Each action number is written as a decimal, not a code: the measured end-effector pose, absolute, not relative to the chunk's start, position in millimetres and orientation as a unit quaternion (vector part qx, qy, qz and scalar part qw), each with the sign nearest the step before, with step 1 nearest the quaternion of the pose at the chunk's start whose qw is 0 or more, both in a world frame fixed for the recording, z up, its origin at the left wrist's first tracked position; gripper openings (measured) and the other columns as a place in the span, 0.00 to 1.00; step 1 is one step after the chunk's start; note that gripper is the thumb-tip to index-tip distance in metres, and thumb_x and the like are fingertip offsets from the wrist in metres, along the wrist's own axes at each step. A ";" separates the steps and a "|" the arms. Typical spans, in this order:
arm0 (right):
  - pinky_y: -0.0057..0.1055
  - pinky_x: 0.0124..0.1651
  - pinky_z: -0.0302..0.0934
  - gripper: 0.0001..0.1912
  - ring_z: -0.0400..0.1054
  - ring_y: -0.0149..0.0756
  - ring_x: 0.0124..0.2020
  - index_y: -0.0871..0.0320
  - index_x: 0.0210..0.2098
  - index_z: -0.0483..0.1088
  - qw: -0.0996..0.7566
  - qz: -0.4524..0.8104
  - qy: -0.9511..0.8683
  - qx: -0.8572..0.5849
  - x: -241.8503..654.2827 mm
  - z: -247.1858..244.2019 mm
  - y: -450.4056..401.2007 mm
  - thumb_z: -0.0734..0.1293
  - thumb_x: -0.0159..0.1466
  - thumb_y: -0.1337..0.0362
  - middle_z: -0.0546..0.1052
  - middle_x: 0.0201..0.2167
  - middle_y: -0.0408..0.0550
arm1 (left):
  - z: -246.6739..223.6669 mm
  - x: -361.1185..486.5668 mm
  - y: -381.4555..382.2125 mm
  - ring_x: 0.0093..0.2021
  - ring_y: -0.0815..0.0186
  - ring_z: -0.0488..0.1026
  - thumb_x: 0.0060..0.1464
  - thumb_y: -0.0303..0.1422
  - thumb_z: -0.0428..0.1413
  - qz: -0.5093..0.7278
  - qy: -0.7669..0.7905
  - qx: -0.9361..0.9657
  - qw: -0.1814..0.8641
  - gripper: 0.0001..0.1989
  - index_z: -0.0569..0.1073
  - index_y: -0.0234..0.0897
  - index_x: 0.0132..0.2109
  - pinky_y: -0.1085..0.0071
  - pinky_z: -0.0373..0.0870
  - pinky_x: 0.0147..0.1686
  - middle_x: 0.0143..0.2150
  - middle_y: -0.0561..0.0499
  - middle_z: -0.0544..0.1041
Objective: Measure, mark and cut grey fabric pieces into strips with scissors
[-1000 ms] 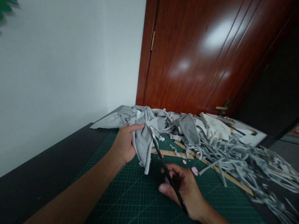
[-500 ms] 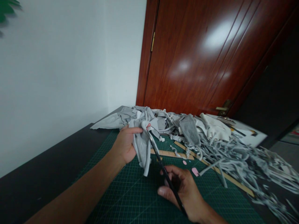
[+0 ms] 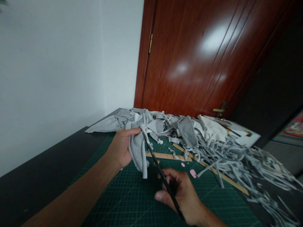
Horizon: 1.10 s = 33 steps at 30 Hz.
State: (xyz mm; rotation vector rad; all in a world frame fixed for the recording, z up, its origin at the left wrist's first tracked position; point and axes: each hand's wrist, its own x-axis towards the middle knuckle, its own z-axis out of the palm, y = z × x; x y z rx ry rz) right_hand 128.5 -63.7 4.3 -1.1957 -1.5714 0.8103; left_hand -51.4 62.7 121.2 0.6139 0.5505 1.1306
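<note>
My left hand [image 3: 123,146] pinches a piece of grey fabric [image 3: 139,151], which hangs down over the green cutting mat [image 3: 132,201]. Below and to the right, the fingers of my right hand [image 3: 181,194] are curled round a long, thin black tool [image 3: 165,181] with a metallic upper end. That end reaches up to the grey fabric just beside my left fingertips. Whether the tool's tip is inside the cloth cannot be made out.
Behind my hands lies a heap of grey and white cloth [image 3: 188,130]. Grey fabric strips [image 3: 227,157] pile up at the right. Wooden rulers [image 3: 233,181] and pink pieces [image 3: 193,173] lie on the mat. A white wall and a brown door [image 3: 184,56] stand beyond.
The whole view has shifted slightly, so things appear further left. My left hand still holds the fabric, and my right hand keeps its grip on the black tool.
</note>
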 end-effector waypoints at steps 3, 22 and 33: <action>0.29 0.26 0.46 0.21 0.52 0.29 0.23 0.56 0.35 0.76 0.482 0.322 -0.648 -0.494 128.7 5.4 -63.2 0.83 0.55 0.50 0.62 0.20 0.34 | 121.3 -53.2 62.7 0.24 0.60 0.81 0.51 0.19 0.59 0.485 0.266 0.272 0.787 0.07 0.79 0.28 0.37 0.62 0.85 0.35 0.28 0.44 0.83; 0.29 0.26 0.46 0.22 0.52 0.29 0.22 0.56 0.36 0.77 0.473 0.317 -0.656 -0.495 129.1 5.1 -63.6 0.83 0.56 0.48 0.61 0.20 0.34 | 112.9 -52.7 65.7 0.25 0.64 0.80 0.42 0.15 0.60 0.538 0.211 0.339 0.743 0.13 0.79 0.30 0.37 0.70 0.80 0.32 0.30 0.47 0.83; 0.27 0.24 0.47 0.22 0.53 0.29 0.22 0.56 0.40 0.78 0.490 0.356 -0.644 -0.467 129.3 2.3 -63.0 0.84 0.54 0.51 0.63 0.21 0.34 | 117.9 -53.7 62.7 0.34 0.56 0.85 0.45 0.16 0.62 0.538 0.210 0.312 0.755 0.15 0.80 0.32 0.41 0.61 0.84 0.41 0.34 0.46 0.85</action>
